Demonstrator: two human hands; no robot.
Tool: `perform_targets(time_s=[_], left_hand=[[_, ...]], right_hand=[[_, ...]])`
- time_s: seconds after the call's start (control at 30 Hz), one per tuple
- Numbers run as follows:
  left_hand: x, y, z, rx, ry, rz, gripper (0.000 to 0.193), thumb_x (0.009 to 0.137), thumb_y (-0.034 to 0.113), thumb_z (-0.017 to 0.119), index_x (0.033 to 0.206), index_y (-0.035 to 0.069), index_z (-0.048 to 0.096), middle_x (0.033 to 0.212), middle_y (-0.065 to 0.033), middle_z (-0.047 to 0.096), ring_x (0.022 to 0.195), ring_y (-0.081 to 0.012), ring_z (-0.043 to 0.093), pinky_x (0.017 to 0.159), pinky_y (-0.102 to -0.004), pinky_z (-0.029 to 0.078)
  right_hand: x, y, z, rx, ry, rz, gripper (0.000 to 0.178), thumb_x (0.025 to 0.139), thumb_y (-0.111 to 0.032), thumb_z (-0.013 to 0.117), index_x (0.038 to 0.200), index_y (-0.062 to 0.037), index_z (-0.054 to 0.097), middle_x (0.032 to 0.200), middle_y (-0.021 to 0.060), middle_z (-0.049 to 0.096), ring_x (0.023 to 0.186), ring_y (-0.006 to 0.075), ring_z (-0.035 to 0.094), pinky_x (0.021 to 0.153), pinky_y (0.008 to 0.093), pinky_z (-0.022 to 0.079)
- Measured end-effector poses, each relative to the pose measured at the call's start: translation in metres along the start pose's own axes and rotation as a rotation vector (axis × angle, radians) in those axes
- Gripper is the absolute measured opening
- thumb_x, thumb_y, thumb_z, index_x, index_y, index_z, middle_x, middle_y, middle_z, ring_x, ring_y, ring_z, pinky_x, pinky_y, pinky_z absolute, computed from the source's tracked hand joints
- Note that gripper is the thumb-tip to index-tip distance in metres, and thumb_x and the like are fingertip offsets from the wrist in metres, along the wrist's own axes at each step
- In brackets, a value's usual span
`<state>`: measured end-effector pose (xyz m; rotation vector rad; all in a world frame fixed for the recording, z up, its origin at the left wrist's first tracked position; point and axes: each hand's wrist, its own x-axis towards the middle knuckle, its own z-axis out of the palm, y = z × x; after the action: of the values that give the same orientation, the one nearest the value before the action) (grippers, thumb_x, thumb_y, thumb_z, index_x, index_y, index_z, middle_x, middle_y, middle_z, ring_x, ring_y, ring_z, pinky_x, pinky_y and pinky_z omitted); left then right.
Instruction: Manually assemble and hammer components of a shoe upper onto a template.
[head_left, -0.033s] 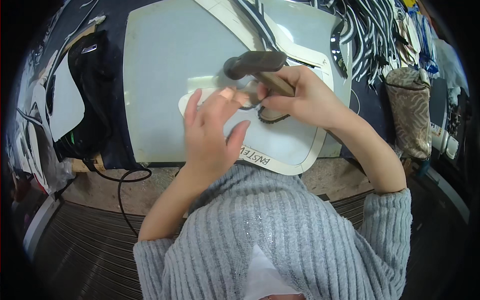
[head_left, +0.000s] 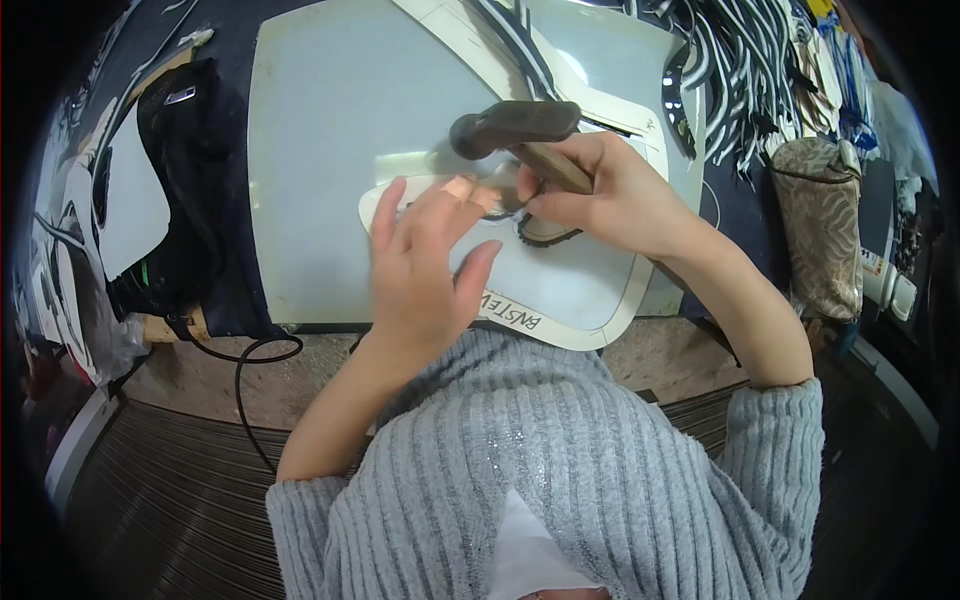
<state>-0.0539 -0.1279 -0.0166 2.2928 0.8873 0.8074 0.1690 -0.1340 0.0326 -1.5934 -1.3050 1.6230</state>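
Note:
My right hand (head_left: 625, 195) is wrapped round the wooden handle of a hammer (head_left: 525, 126), whose dark metal head points up and left above the work. Its thumb and forefinger reach down to a small curved piece with a dark notched edge (head_left: 546, 234). My left hand (head_left: 425, 260) has its fingers apart and the thumb stretched out. Its fingertips rest at the other end of that piece, hiding part of it. Beneath both hands lies a white template with a rounded frame shape (head_left: 618, 318), bearing handwriting near its lower edge.
A pale board (head_left: 320, 200) covers the table's middle. Behind my hands lie a cream template (head_left: 440, 22) and dark strips (head_left: 515, 45). Bundled strips (head_left: 740, 80) and a patterned pouch (head_left: 818, 225) are on the right. A black bag (head_left: 185, 200) and white panel (head_left: 135, 205) lie left.

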Motion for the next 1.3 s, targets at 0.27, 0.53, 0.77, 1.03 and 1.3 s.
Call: perform_targets(time_s=[0.27, 0.53, 0.77, 1.03, 1.3], left_hand=[[0.005, -0.001, -0.004, 0.110, -0.100, 0.153, 0.035, 0.083, 0.008, 0.068, 0.115, 0.003, 0.056, 0.109, -0.0052, 0.069, 0.104, -0.0220, 0.061, 0.098, -0.0466, 0.042], [0.012, 0.006, -0.017, 0.632, -0.192, 0.681, 0.025, 0.086, 0.009, 0.062, 0.109, 0.001, 0.058, 0.105, -0.0193, 0.067, 0.097, -0.0294, 0.061, 0.088, -0.0450, 0.050], [0.013, -0.008, -0.026, 0.626, -0.315, 0.820, 0.031, 0.084, 0.014, 0.059, 0.109, -0.003, 0.057, 0.109, -0.0290, 0.064, 0.100, -0.0377, 0.062, 0.093, -0.0479, 0.049], [0.024, -0.020, -0.036, 0.496, -0.345, 0.840, 0.021, 0.086, 0.008, 0.059, 0.105, -0.001, 0.061, 0.107, -0.0252, 0.068, 0.102, -0.0370, 0.068, 0.087, -0.0456, 0.057], [0.018, -0.026, -0.030, 0.445, -0.262, 0.886, 0.029, 0.080, 0.013, 0.059, 0.100, -0.008, 0.058, 0.103, -0.0320, 0.067, 0.098, -0.0398, 0.069, 0.087, -0.0476, 0.055]], right_hand=[[0.004, 0.004, 0.004, -0.037, 0.078, 0.043, 0.009, 0.082, -0.006, 0.063, 0.088, 0.0006, 0.064, 0.066, 0.0038, 0.057, 0.061, 0.0102, 0.051, 0.058, 0.0282, 0.043], [0.000, -0.006, 0.005, -0.326, 0.099, -0.025, 0.018, 0.085, -0.013, 0.064, 0.096, 0.0012, 0.066, 0.069, 0.0190, 0.063, 0.061, 0.0307, 0.062, 0.060, 0.0380, 0.048], [-0.041, -0.037, 0.016, -0.624, 0.186, -0.010, 0.029, 0.096, -0.028, 0.062, 0.089, -0.0008, 0.052, 0.060, 0.0157, 0.060, 0.057, 0.0370, 0.063, 0.053, 0.0427, 0.048], [-0.047, -0.026, 0.034, -1.017, 0.193, -0.008, 0.030, 0.097, -0.029, 0.060, 0.087, -0.0023, 0.051, 0.056, 0.0131, 0.060, 0.055, 0.0337, 0.064, 0.050, 0.0443, 0.050], [-0.043, -0.037, 0.037, -1.019, 0.146, -0.005, 0.031, 0.096, -0.029, 0.061, 0.085, -0.0017, 0.052, 0.057, 0.0142, 0.061, 0.055, 0.0342, 0.064, 0.049, 0.0436, 0.049]])
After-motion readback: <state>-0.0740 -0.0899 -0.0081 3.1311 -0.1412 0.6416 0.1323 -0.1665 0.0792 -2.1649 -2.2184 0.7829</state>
